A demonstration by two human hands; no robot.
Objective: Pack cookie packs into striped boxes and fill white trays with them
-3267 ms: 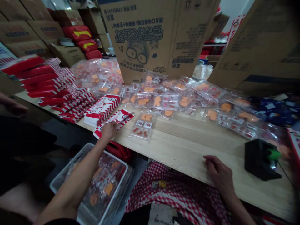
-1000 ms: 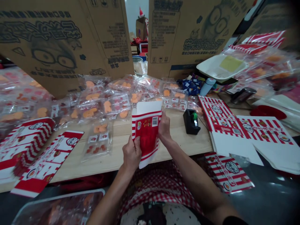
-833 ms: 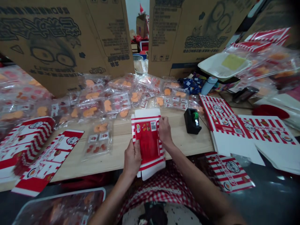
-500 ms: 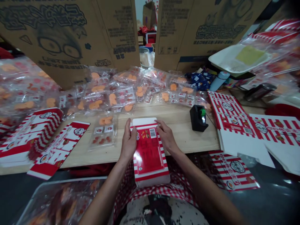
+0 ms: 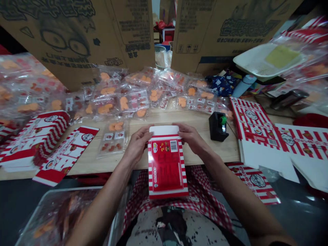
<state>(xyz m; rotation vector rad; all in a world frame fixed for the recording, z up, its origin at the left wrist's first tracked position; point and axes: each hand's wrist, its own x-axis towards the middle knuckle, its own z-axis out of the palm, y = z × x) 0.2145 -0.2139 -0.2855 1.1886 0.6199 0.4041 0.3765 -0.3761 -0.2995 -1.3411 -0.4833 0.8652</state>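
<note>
A red-and-white striped carton is between my hands at the table's front edge, its white end flap toward the far side. My left hand grips the carton's upper left corner by the flap, thumb on top. On the opposite corner, my right hand holds the carton with its fingers curled behind the flap. To the left of the carton lies one clear packet with orange pieces, small white sachets and brown pieces. A black tape dispenser with green tape stands right of my right hand.
Many clear packets are heaped along the back, against brown cardboard boxes. Folded striped cartons are stacked at left, flat ones at right. A plastic bin with packets sits below left. A bottle and white basket stand back right.
The carton has tilted, so its near end panel no longer shows. Both hands have shifted to its far corners beside the flap, and the elbows have spread outward.
</note>
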